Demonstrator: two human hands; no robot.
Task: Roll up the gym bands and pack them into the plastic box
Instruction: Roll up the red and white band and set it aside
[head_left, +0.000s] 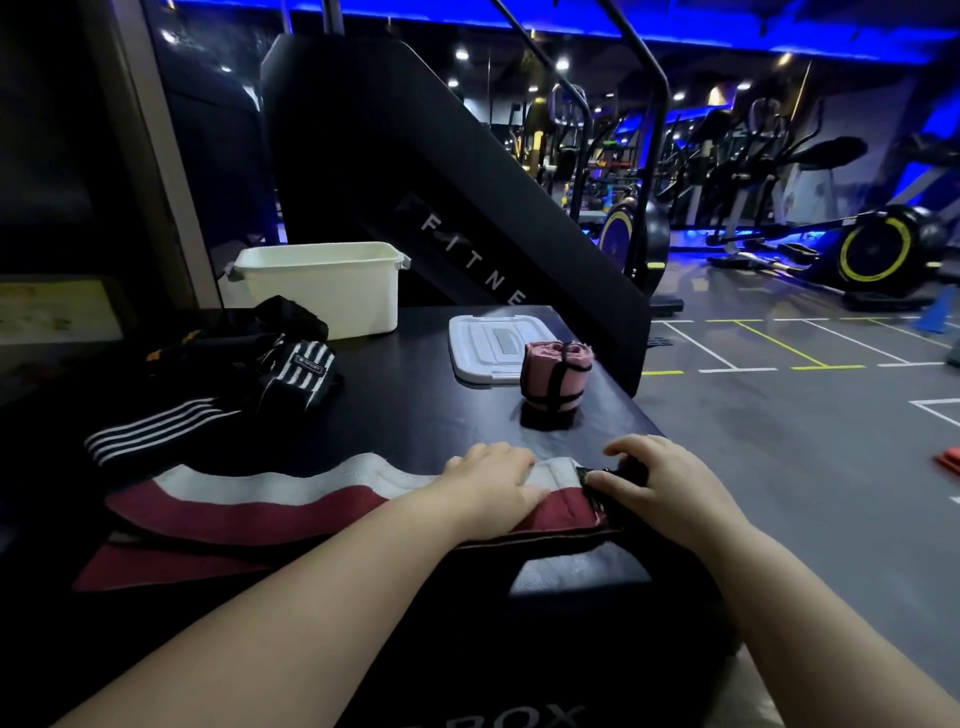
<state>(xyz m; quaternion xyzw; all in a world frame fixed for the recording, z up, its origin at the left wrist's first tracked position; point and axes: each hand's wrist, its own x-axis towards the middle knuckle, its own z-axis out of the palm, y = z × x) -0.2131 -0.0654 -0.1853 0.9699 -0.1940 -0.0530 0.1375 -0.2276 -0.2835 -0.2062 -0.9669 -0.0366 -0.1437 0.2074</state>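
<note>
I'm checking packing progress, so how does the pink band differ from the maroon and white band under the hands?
The pink band is rolled into a bundle; the maroon and white band lies unrolled, flat. The pink band stands on end, untouched; the maroon and white band has the left hand resting on it and the right hand gripping its black end. Both sit on the black platform, outside the plastic box.

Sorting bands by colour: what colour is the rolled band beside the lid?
The rolled band is pink with black straps; head view shows it.
</note>
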